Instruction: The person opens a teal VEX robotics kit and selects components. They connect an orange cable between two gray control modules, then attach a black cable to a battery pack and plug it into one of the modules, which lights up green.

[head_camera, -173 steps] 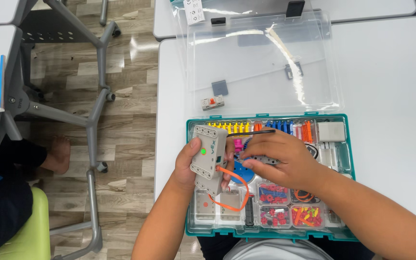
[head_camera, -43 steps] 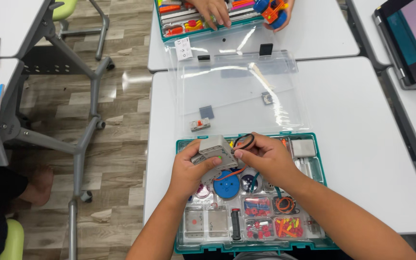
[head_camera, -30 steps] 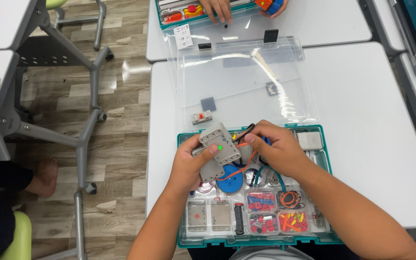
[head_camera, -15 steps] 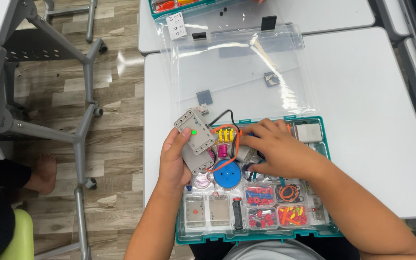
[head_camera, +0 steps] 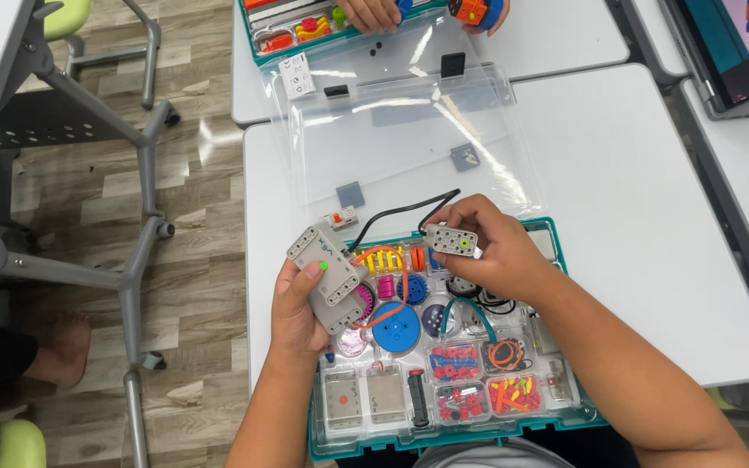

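Hands over teal parts tray (head_camera: 565, 414). We grip grey hub block (head_camera: 329, 275) in left hand (head_camera: 298, 308), above tray's left half. Black cable (head_camera: 400, 211) runs rightward. Right hand (head_camera: 489, 251) pinches small grey connector block (head_camera: 451, 240) over tray's upper edge.

Bright, even overhead light; glare on the clear lid (head_camera: 409, 147); sharp focus.

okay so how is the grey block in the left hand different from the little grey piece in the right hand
The grey block in the left hand is clearly larger than the small grey piece in the right hand. The grey block shows a lit green spot under the thumb; the small grey piece shows a yellowish one. The grey block lies tilted; the small grey piece sits nearly level. A black cable runs between them.
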